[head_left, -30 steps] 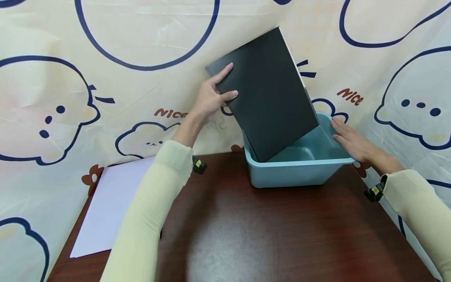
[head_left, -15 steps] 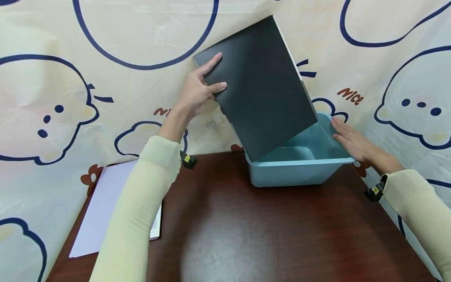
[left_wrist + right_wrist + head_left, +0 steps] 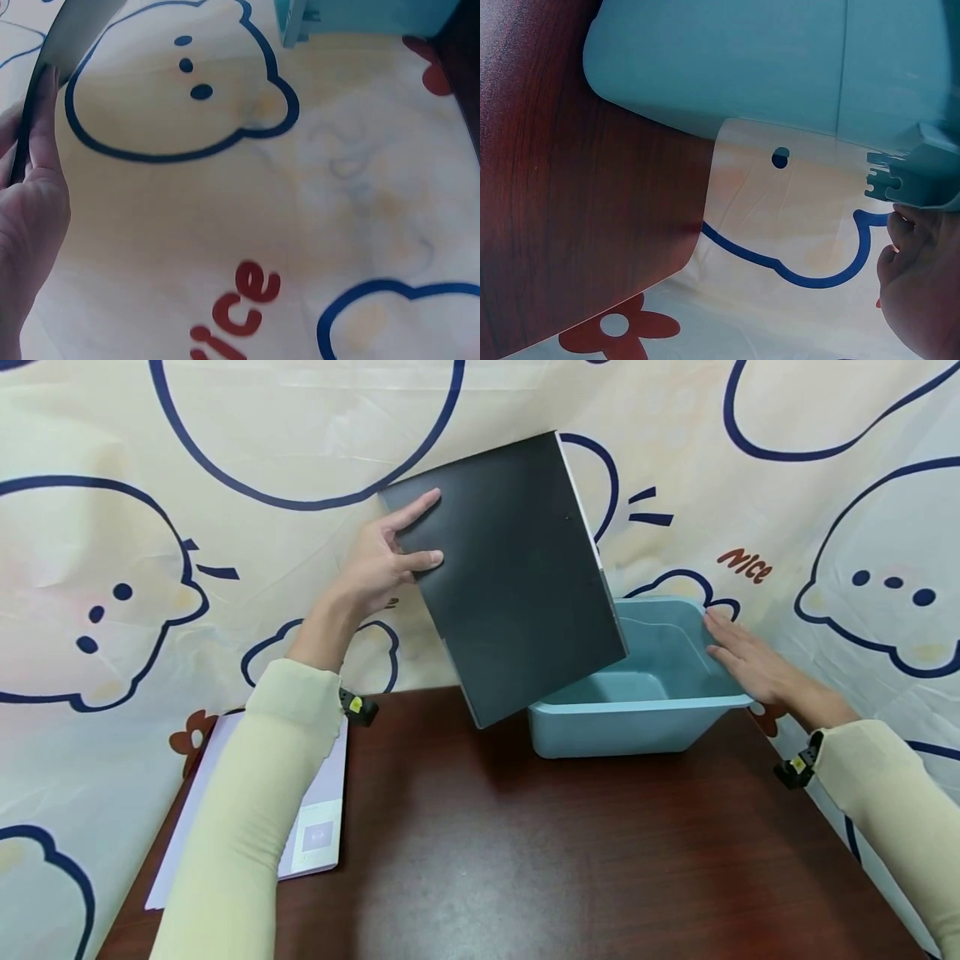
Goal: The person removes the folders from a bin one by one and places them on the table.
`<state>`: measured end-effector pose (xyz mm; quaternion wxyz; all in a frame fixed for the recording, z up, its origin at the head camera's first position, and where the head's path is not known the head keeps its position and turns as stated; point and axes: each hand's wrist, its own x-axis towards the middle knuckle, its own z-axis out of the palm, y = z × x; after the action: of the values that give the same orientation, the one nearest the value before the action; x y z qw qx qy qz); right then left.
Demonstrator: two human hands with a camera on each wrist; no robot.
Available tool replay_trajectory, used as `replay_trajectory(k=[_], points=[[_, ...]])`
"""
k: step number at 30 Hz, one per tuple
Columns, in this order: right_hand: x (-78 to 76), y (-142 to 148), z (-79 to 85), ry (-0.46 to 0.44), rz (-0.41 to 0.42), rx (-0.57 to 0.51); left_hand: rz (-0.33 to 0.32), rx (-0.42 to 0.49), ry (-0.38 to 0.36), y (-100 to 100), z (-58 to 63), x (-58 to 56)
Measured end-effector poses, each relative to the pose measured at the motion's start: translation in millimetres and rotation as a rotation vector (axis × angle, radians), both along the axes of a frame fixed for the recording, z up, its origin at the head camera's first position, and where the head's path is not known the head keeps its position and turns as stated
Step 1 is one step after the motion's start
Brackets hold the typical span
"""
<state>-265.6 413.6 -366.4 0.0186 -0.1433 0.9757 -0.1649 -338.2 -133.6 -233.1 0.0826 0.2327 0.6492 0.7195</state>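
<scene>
My left hand pinches a thin black folder by its left edge, thumb and index finger lying across the dark face. The folder is tilted, a narrow white strip along its upper right edge. Its lower right part overlaps the light blue plastic bin in the head view, and its lowest corner hangs left of the bin's rim. In the left wrist view the folder shows almost edge-on in the hand. My right hand rests against the bin's right end, fingers at the rim.
Pale lavender sheets or pads lie at the table's left side, partly behind my left sleeve; one has a small label. The dark brown table meets a cartoon-printed cloth behind and at both sides.
The black folder has moved left with my left hand, rising at first and then coming lower. Its lower end has left the bin. The right hand and bin have stayed put.
</scene>
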Motion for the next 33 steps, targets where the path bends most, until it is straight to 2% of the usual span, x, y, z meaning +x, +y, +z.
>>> replay_trajectory(k=[14,20,24,33], points=[[-3.6,2,0.3,-0.009,0.003,0.009,-0.056,-0.029,-0.016,-46,2.1,11.1],[-3.3,3,-0.6,-0.009,0.001,0.001,-0.026,-0.082,-0.001,-65,0.8,16.8],[-2.0,3,-0.5,-0.004,0.000,0.004,-0.040,-0.075,-0.020,-75,2.5,22.1],[-2.1,4,1.1,-0.006,-0.002,0.007,-0.013,-0.068,-0.038,-98,3.7,34.8]])
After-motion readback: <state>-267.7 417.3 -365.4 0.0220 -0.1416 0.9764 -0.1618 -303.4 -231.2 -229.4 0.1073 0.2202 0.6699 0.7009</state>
